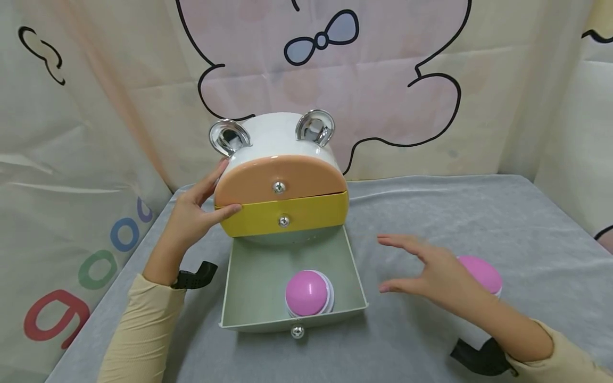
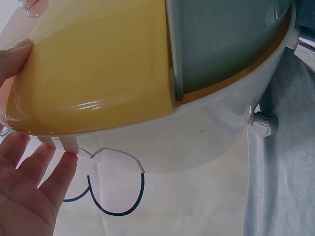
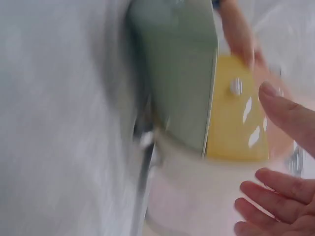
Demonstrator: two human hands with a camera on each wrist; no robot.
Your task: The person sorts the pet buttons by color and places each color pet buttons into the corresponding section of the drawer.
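A small bear-eared chest of drawers (image 1: 282, 135) stands on the cloth, with a white shell and chrome ears. Its peach drawer (image 1: 249, 181) and yellow drawer (image 1: 316, 210) are closed, while the pale green bottom drawer (image 1: 254, 282) is pulled out. Inside the green drawer, by its front wall, lies a round pink-topped container (image 1: 306, 292) with a white base. My left hand (image 1: 191, 213) grips the chest's left side, thumb on the front near the yellow drawer, fingers along the shell. To the right of the drawer, my right hand (image 1: 436, 271) hovers with thumb and fingers spread, holding nothing.
A second pink-topped round container (image 1: 481, 274) sits on the grey cloth (image 1: 431, 207), partly hidden behind the right hand and forearm. Printed fabric walls (image 1: 383, 96) close in the back and sides. Dark straps (image 1: 193, 276) circle both wrists.
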